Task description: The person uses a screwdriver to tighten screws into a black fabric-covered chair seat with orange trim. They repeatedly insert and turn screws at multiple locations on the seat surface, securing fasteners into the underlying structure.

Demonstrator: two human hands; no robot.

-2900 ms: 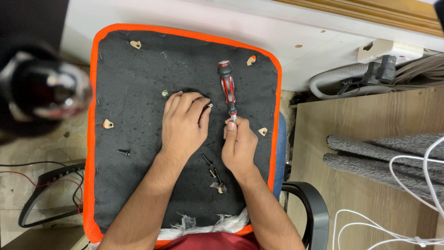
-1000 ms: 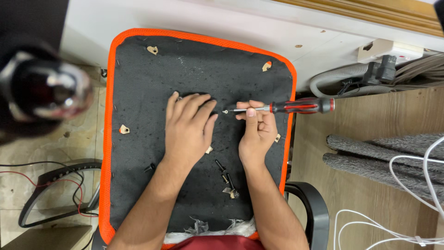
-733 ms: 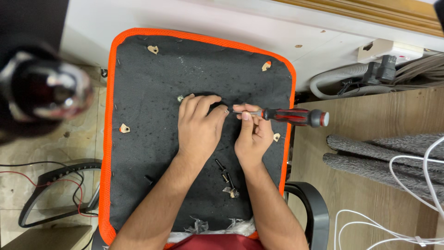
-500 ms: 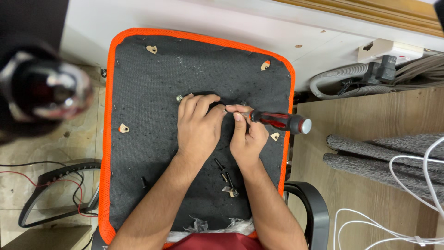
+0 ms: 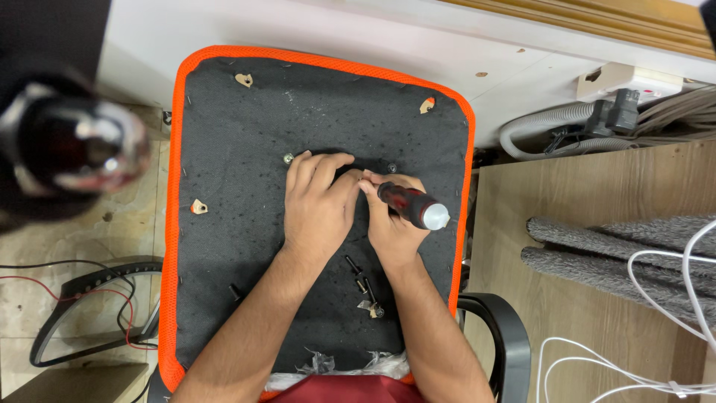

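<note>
At six o'clock I see a red cloth (image 5: 350, 389) at the frame's bottom edge, and from there my two forearms run up onto the dark seat panel (image 5: 239, 142) with its orange rim (image 5: 175, 224). Loose black bolts (image 5: 359, 277) lie on the panel just beside my right wrist. My left hand (image 5: 317, 209) rests flat, fingers spread and relaxed, touching the fabric. My right hand (image 5: 391, 224) is clenched around the red-and-black screwdriver (image 5: 412, 206), which tilts toward the camera, tip hidden between the hands. Open panel remains toward nine and twelve o'clock; the rim at three o'clock is close. A black armrest (image 5: 500, 336) sits at four o'clock. Farther off, at two o'clock, a white socket block (image 5: 626, 78) with a black plug (image 5: 615, 116).
</note>
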